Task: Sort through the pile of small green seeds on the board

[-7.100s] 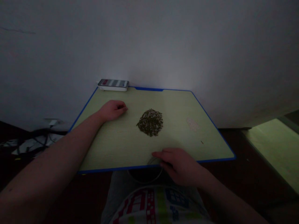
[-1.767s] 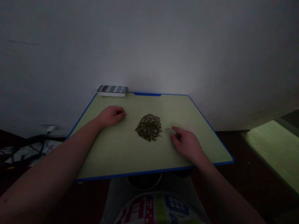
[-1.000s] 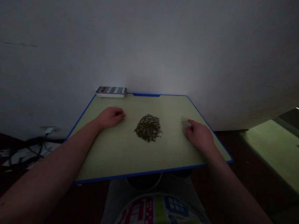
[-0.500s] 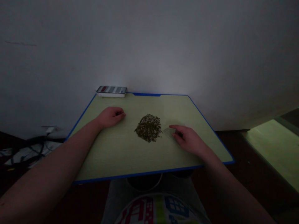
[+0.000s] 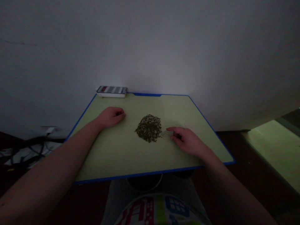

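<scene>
Right hand [image 5: 184, 140] has swung back left: about a second ago it was out near the right side of the tabletop [image 5: 117, 162], now it's next to the grain pile [image 5: 148, 128]. It's gripping a clear curved piece [image 5: 167, 133], thumb below, index stretched along the top; piece is see-through and dim, can't make out its full shape. Its left edge now sits at the pile's right margin, touching or just beside it, can't tell which. Half a second ago there was a slim gap there. My read: tool and grains are back within working contact, on the right flank only. Pile is mid-tabletop between the hands, dark greenish grains with paler bits mixed in, outline about the same as a second ago, so I'd judge little or nothing has left it over that stretch. Pale patch [image 5: 188, 125] past the right hand is faint and partly blocked; can't tell what it's made of. Left hand [image 5: 112, 117] hasn't moved: resting left of the pile, fingers loosely curled, can't tell if anything is inside. Phone [image 5: 112, 89] on white box [image 5: 112, 95] at the far left corner, unchanged. Round container [image 5: 144, 190] below the near edge, dark inside, contents not readable.
</scene>
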Motion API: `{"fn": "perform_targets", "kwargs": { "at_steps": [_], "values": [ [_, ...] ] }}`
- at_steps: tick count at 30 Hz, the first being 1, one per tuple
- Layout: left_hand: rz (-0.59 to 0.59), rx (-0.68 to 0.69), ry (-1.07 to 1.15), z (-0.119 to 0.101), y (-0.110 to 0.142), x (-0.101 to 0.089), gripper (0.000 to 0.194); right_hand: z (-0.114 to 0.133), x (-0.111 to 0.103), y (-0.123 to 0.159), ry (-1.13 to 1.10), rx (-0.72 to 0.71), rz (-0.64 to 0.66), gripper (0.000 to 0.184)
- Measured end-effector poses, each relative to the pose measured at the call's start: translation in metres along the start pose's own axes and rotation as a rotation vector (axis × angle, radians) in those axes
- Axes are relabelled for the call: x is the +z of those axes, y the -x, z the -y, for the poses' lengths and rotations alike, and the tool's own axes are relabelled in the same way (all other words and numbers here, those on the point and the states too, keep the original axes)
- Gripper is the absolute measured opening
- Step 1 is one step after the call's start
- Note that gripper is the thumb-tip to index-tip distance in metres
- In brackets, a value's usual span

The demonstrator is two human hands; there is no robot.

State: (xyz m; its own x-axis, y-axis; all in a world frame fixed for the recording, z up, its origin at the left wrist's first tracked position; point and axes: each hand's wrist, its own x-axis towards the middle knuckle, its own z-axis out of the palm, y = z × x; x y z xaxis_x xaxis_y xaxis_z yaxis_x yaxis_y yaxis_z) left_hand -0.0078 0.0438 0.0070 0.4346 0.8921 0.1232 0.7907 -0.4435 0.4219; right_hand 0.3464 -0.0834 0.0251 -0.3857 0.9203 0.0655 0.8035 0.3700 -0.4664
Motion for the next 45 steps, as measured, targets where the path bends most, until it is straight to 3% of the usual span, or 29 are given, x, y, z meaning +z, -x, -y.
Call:
{"fn": "perform_targets", "kwargs": {
  "at_steps": [45],
  "values": [
    [0.004, 0.001, 0.029, -0.004, 0.002, -0.002, 0.036, 0.011, 0.006, -0.002, -0.090, -0.111, 0.059, 0.042]
  ]
}}
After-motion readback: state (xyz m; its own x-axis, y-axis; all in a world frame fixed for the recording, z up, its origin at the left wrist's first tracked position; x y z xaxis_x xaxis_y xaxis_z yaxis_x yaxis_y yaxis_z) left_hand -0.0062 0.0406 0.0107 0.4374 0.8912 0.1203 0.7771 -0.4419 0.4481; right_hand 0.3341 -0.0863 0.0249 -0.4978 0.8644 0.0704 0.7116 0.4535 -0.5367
